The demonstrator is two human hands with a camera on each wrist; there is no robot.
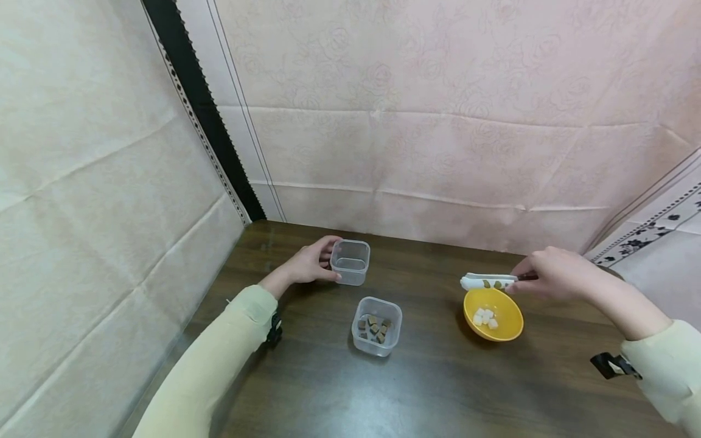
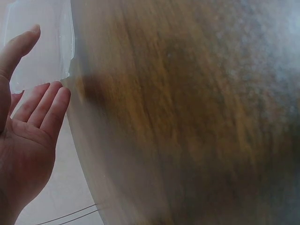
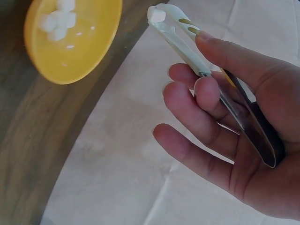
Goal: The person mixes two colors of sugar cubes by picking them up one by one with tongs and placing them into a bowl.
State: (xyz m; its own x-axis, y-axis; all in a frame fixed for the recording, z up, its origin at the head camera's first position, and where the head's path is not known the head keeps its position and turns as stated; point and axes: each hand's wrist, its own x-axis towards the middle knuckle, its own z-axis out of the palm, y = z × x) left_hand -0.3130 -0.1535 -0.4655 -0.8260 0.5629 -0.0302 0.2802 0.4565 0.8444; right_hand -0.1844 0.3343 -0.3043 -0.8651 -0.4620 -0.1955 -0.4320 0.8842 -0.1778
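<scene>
In the head view my left hand (image 1: 308, 263) holds a clear plastic container (image 1: 350, 277) by its left side, thumb near the front and fingers behind. Nothing shows inside that container. My right hand (image 1: 558, 275) grips a pair of tongs (image 1: 489, 281) with white, leaf-patterned arms. Between the tong tips sits a white cube (image 3: 156, 14), plain in the right wrist view. Just below the tongs, a yellow bowl (image 1: 509, 322) holds several more white cubes (image 1: 484, 317). The tongs are over the bowl's far rim.
A second clear container (image 1: 378, 349), with several brown cubes (image 1: 374, 328) in it, stands between the hands, nearer the front. All of it is on a dark wooden table (image 1: 432, 389). Pale patterned cloth (image 1: 449, 152) hangs behind and at the sides.
</scene>
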